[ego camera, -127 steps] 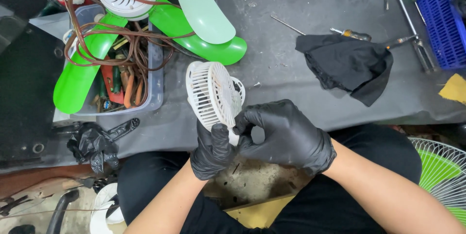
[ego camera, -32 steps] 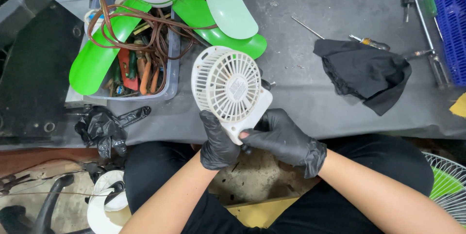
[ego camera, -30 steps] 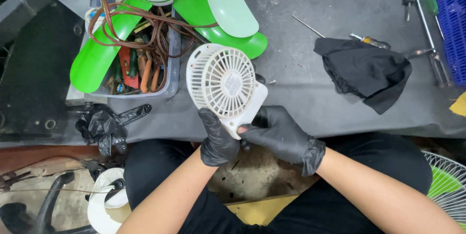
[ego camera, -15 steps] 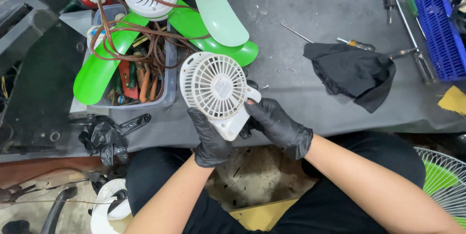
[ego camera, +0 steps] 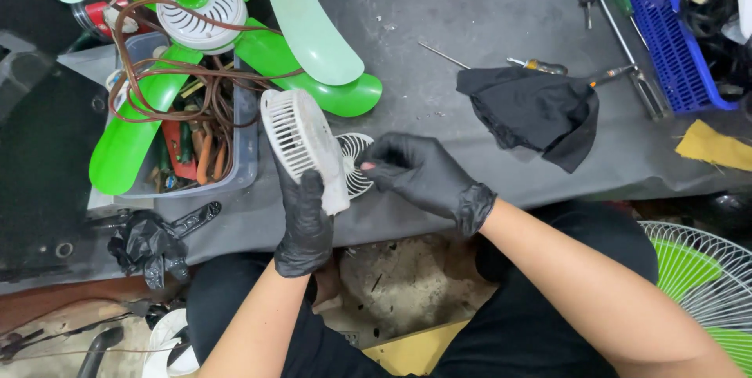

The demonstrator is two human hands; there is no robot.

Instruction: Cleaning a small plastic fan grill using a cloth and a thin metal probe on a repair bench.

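- At eleven o'clock, a red cylindrical metal can point(ego camera: 92, 14) with a pale label band lies at the far left of the grey worktop point(ego camera: 439, 65), half hidden behind the green fan blades; its markings are too small to tell.
- No other packages, signs or screens show anywhere in view.
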